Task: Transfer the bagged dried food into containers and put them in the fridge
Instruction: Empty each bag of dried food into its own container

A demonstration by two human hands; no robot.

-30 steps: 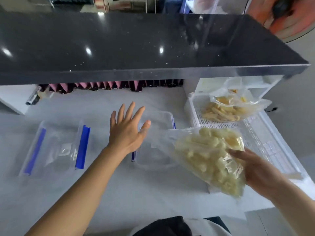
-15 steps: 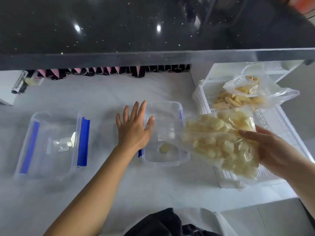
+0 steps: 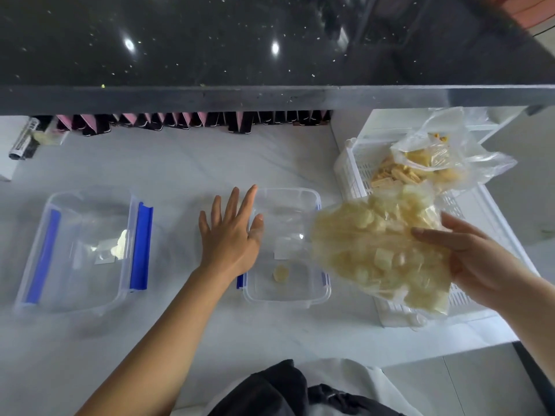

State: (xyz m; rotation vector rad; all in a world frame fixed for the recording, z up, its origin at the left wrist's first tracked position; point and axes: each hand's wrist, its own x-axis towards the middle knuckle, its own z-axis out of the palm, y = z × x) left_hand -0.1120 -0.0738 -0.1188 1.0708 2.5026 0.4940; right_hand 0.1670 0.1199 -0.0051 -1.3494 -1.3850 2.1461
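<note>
— What had changed since a moment before?

— Only one pale piece had dropped into the open container, and I had tipped the bag of pale dried food lower toward its rim, at about three o'clock of it.

— How were you holding things?

— My right hand cupped the bag from beneath, fingers curled round its bulk, mouth angled toward the container so the rest would slide out. My left hand lay spread flat at the container's nine o'clock edge, fingers straight, I judged to steady it.

— And the rest?

— Another bag of yellow chips waited in the white basket at one o'clock; a second container sat at nine.
</note>
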